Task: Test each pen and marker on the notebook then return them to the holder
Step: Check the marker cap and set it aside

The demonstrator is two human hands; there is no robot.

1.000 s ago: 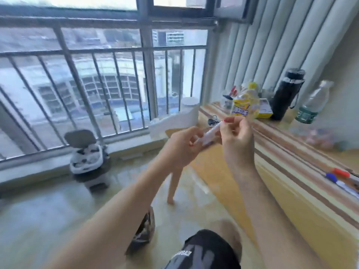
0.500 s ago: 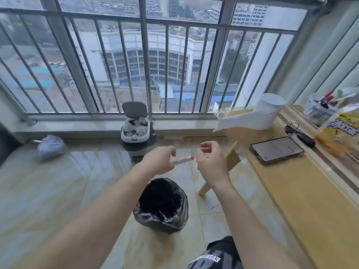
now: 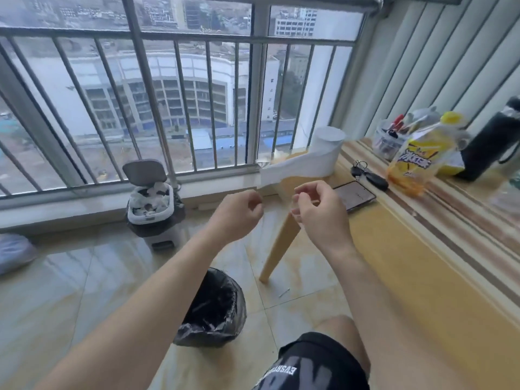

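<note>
Both hands hang in the air with fingers curled in: the left hand (image 3: 239, 212) a loose fist, the right hand (image 3: 318, 209) thumb near fingertips. Both palms are hidden, so I cannot tell whether either holds anything. The holder (image 3: 389, 140) of pens (image 3: 396, 123) stands well beyond the right hand on the table (image 3: 408, 277), partly behind a yellow bag (image 3: 416, 161). Below the hands are open floor and a black-lined bin (image 3: 213, 311).

The long wooden table (image 3: 408, 277) is honey yellow, beside a cloth runner (image 3: 464, 220) striped brown and cream. The paper roll (image 3: 326, 153) is white. The crinkly snack bag (image 3: 416, 164) is yellow with purple lettering. Red markers (image 3: 396, 122) stand in the clear plastic holder (image 3: 387, 144). The bin liner (image 3: 213, 311) is glossy black.
</note>
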